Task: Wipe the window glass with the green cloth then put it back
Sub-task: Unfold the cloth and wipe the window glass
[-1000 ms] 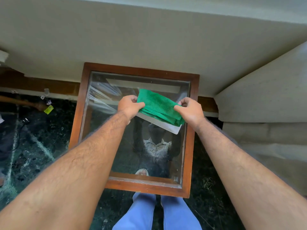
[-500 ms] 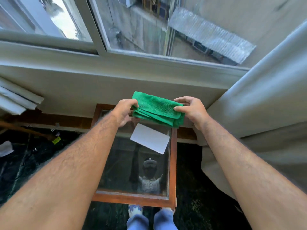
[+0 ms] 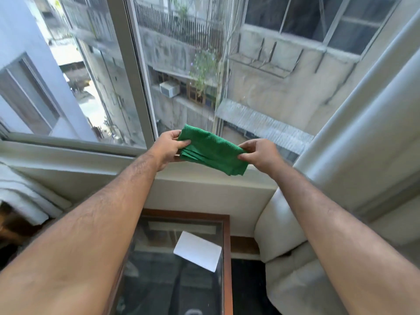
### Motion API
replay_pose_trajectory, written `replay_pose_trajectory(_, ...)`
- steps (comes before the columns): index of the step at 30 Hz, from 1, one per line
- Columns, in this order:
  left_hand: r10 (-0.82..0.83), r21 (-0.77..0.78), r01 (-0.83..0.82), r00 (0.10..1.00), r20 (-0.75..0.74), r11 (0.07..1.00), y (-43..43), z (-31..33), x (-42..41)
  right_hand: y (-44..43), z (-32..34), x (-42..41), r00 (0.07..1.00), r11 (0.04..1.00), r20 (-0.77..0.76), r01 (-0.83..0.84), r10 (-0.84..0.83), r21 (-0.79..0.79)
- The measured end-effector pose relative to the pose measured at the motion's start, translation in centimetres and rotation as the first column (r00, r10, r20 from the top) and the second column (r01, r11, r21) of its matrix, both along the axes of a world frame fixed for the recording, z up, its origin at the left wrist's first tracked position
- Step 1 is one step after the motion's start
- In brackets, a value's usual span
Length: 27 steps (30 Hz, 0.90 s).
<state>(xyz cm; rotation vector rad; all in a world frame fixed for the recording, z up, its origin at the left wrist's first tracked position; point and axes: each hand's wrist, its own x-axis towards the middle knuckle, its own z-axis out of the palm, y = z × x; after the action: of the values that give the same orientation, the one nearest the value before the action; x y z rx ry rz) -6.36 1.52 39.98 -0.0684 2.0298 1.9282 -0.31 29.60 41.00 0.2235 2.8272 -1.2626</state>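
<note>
Nearest, two bare forearms reach forward from the bottom corners. Between them, low in the middle, sits a square table (image 3: 228,258) with a reddish-brown wooden frame and a smooth, reflective glass top. A flat white rectangular card (image 3: 197,250) lies tilted on that glass, near its right edge. To the right of the table a pale curtain (image 3: 286,264) bunches in soft, rounded folds, rising as a long smooth column toward the upper right.

Farther out, above the plain cream wall under the sill, both hands hold the green cloth (image 3: 212,150) in the air, just in front of the lower edge of the window. The cloth is folded into a thick, layered oblong with a fuzzy, towel-like nap, its stacked edges showing at the lower left. The left hand (image 3: 168,147) pinches its left end, thumb on top and fingers beneath. The right hand (image 3: 260,153) pinches the right end between thumb and fingertips.

Beyond, the window glass (image 3: 261,64) is clear and faintly streaked, split by a pale, smooth vertical frame bar (image 3: 136,71). Through it show rough, stained concrete buildings, a railing of thin bars and a corrugated metal awning.
</note>
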Motion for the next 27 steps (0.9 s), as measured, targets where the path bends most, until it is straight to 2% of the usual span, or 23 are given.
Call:
replay_pose_trajectory(5,-0.052,-0.011,0.051,0.989,-0.136,0.999,-0.3,9.6,-0.4,-1.1,8.6,-0.1,0.983,0.992,-0.183,0.047,-0.025,0.116)
replay_pose_trajectory(8,-0.062,0.027,0.071,0.967,-0.246,0.997,-1.0,16.2,-0.1,-1.9,14.0,0.2,0.955,0.993,-0.294,0.07,-0.04,0.093)
replay_pose_trajectory(13,-0.08,-0.009,0.084,0.897,-0.434,0.996,-1.8,24.6,0.4,-2.8,20.9,0.6,0.891,0.989,-0.45,0.121,-0.068,0.089)
replay_pose_trajectory(17,-0.011,-0.042,-0.015,0.826,-0.563,0.999,-2.1,29.3,0.2,-3.3,25.0,0.5,0.853,0.99,-0.514,0.136,-0.096,0.04)
replay_pose_trajectory(22,0.048,-0.075,-0.132,0.741,-0.67,0.988,-1.1,34.6,-0.7,-3.5,28.6,-1.0,0.819,0.992,-0.569,0.12,-0.069,0.051)
replay_pose_trajectory(27,-0.035,-0.227,-0.274,0.564,-0.825,0.935,0.1,40.5,-2.4,-2.6,31.0,-3.6,0.805,0.994,-0.591,0.01,0.059,0.113)
